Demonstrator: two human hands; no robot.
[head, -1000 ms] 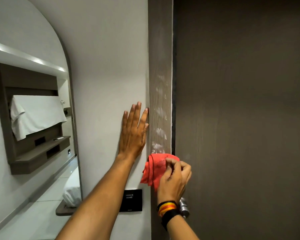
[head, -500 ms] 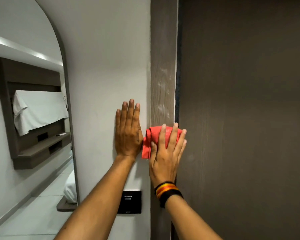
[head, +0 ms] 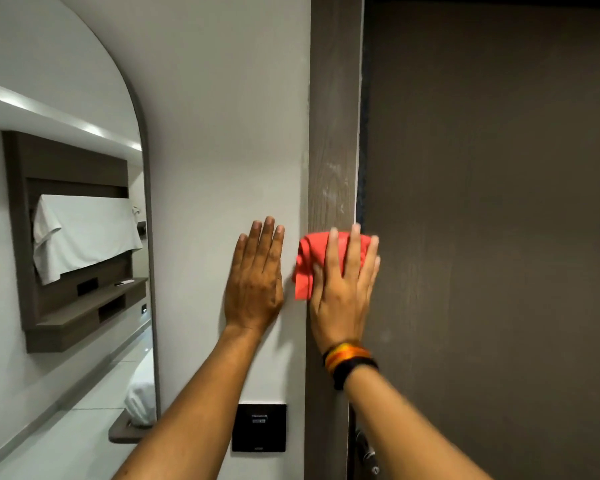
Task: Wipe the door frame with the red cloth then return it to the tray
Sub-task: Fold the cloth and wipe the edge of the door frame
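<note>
The wooden door frame (head: 333, 133) runs straight up the middle of the view, with faint white smears above the cloth. My right hand (head: 343, 289) lies flat on the red cloth (head: 309, 265) and presses it against the frame at chest height; most of the cloth is under the palm and fingers. My left hand (head: 255, 282) rests flat on the white wall just left of the frame, fingers together and pointing up, holding nothing. No tray is in view.
The dark brown door (head: 492, 237) fills the right side, its handle (head: 368, 455) low down. A black switch plate (head: 258, 427) sits on the wall below my left arm. An arched mirror (head: 66, 237) at left reflects a shelf unit with a white towel.
My right hand went from pinching the cloth low on the frame to lying flat on it, and slid it upward. The white smears low on the frame are gone. My left hand stayed on the wall.
</note>
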